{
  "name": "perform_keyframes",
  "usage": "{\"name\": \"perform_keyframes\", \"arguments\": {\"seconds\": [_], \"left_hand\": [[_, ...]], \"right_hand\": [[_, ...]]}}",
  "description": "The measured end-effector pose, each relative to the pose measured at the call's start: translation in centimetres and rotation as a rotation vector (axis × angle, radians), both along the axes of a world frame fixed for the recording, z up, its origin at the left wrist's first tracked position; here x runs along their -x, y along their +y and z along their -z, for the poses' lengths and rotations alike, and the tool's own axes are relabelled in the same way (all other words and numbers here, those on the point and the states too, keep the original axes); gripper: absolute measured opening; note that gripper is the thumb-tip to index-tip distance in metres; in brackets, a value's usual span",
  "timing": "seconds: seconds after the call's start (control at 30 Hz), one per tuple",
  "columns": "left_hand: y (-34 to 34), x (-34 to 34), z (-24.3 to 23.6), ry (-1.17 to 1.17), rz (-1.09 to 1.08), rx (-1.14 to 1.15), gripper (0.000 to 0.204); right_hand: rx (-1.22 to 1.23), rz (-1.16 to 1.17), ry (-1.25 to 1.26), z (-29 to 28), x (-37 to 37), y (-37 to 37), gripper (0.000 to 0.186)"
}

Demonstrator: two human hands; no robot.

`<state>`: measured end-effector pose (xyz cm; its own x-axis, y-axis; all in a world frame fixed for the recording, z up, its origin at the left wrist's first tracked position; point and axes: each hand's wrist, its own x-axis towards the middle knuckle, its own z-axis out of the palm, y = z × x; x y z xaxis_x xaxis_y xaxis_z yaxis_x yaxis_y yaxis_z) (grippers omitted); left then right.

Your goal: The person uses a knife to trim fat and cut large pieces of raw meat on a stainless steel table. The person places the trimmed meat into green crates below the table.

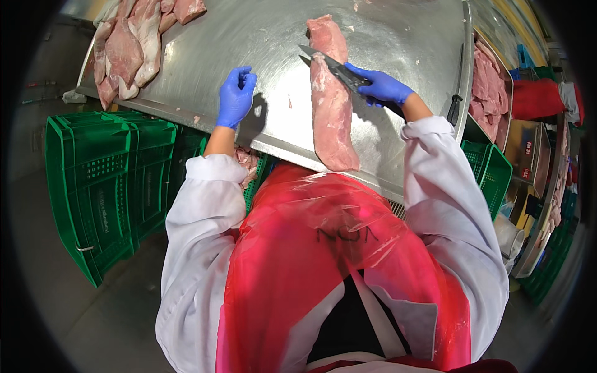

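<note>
A steel table (398, 37) fills the upper view, scratched and shiny, with green crates (106, 180) stacked below its near edge. One long pork loin (331, 102) lies near the middle of it, its long axis running from the far side toward the person, pale pink with a whitish fat seam. The right hand (382, 87), in a blue glove, is clamped on one knife (333, 67) whose blade points left across the loin's upper part. The left hand (236, 96), also gloved, rests loosely curled on bare steel, holding nothing. A pile of meat cuts (127, 50) lies at the far left corner.
</note>
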<state>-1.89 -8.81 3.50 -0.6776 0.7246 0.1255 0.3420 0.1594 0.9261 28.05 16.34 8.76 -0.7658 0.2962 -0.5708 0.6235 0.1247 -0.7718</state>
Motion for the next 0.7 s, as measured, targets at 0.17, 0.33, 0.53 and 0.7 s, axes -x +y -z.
{"name": "perform_keyframes", "arguments": {"seconds": [0.17,0.33,0.53,0.7], "left_hand": [[3.7,-0.2,-0.7,-0.002,-0.051,-0.114,0.020],[8.4,-3.8,-0.1,-0.009,0.025,-0.179,0.017],[13.4,-12.8,1.3,0.475,0.214,0.520,0.047],[12.1,-6.6,3.6,0.150,0.259,0.420,0.029]], "right_hand": [[0.052,-0.032,-0.086,-2.3,-5.8,-3.1,0.074],[0.029,-0.003,-0.202,-6.1,-14.3,-7.5,0.074],[0.003,0.484,0.068,-4.6,-17.2,-8.3,0.079],[-0.149,0.613,0.230,0.4,-11.1,-10.1,0.078]]}}
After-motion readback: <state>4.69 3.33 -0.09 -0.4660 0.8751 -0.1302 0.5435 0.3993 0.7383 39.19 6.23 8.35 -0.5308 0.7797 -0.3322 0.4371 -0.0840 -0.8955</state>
